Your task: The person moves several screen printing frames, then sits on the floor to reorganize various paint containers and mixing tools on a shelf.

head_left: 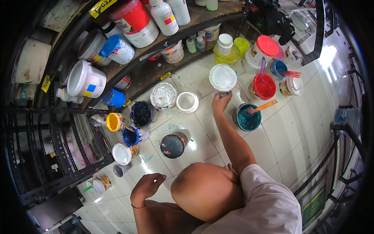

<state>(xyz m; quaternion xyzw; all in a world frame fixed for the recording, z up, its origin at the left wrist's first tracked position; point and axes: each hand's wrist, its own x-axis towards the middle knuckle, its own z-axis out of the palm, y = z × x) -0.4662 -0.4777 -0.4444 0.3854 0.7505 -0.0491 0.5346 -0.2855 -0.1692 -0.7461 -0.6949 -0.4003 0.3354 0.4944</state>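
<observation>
My right hand (221,103) reaches forward to the near edge of a round paint tub with a smeared white top (223,77). Its fingers close on that edge, partly hidden beneath it. Above my bent left knee's side, my left hand (148,185) hovers over the floor, empty, thumb and fingers apart and loosely curved. Just right of my right hand stands a tub of teal paint (248,119) with an orange stirring stick (264,106) in it. A dark round lid or pot top (172,146) lies between the hands.
Red (265,86) and blue (279,68) paint pots stand at the right. Left of centre are a white-smeared bucket (163,96), a white open tub (187,102), and dark (142,114), yellow (114,122) and blue (132,135) pots. A loaded shelf (202,25) spans the far left.
</observation>
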